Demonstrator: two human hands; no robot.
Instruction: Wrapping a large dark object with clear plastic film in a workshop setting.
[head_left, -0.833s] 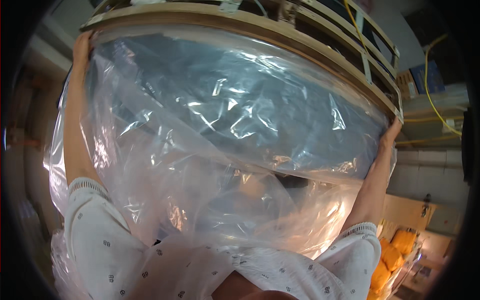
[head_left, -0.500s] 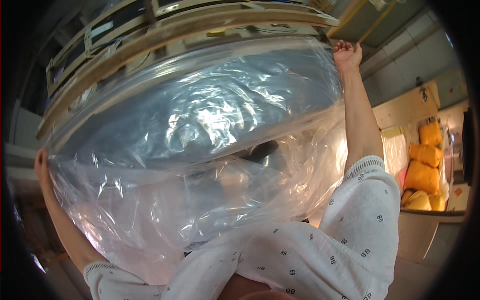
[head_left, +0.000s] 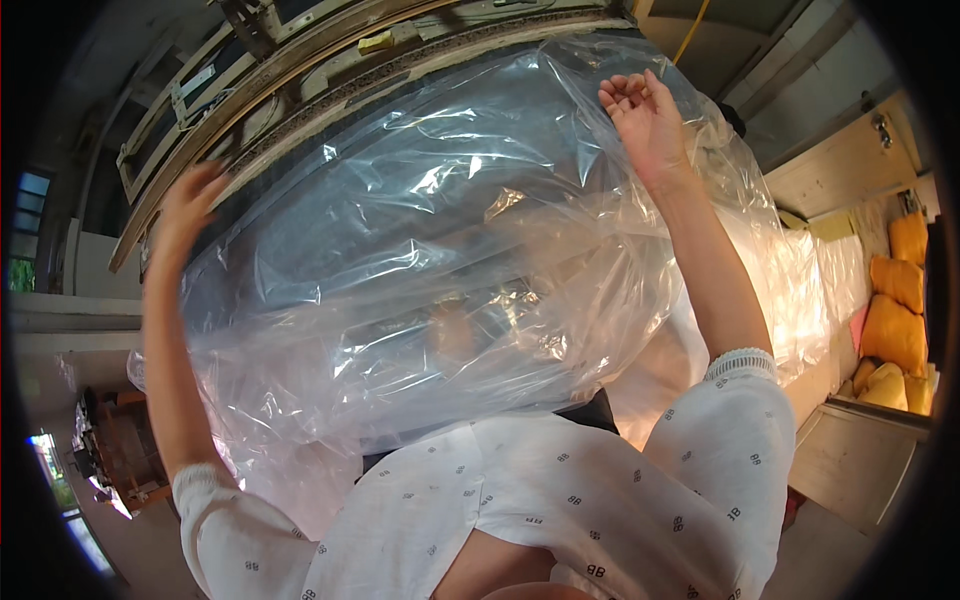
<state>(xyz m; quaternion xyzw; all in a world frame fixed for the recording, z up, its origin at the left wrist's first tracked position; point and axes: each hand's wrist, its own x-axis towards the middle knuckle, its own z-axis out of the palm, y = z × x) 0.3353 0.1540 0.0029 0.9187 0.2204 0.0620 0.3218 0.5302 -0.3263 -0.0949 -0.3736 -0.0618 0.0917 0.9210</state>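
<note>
A big dark cushion wrapped in a clear plastic bag (head_left: 420, 260) fills the middle of the view, held up in front of me. My right hand (head_left: 645, 115) is raised at the bag's upper right corner, palm showing and fingers loosely apart, resting against the film. At the bag's upper left edge is my left hand (head_left: 190, 205), blurred by motion; its fingers reach over the plastic, and I cannot tell whether they grip it. Both forearms come up from white patterned sleeves (head_left: 600, 500).
A curved wooden frame (head_left: 300, 60) runs along the top behind the bag. Orange cushions (head_left: 895, 320) are stacked at the right beside a pale wooden panel (head_left: 850, 170). More clear plastic (head_left: 800, 290) hangs down on the right. A yellow cable (head_left: 690, 30) hangs at the upper right.
The view has tilted and swung right. My left hand rose from the bag's lower left to its upper left edge. My right hand loosened from the top right corner, fingers now apart.
</note>
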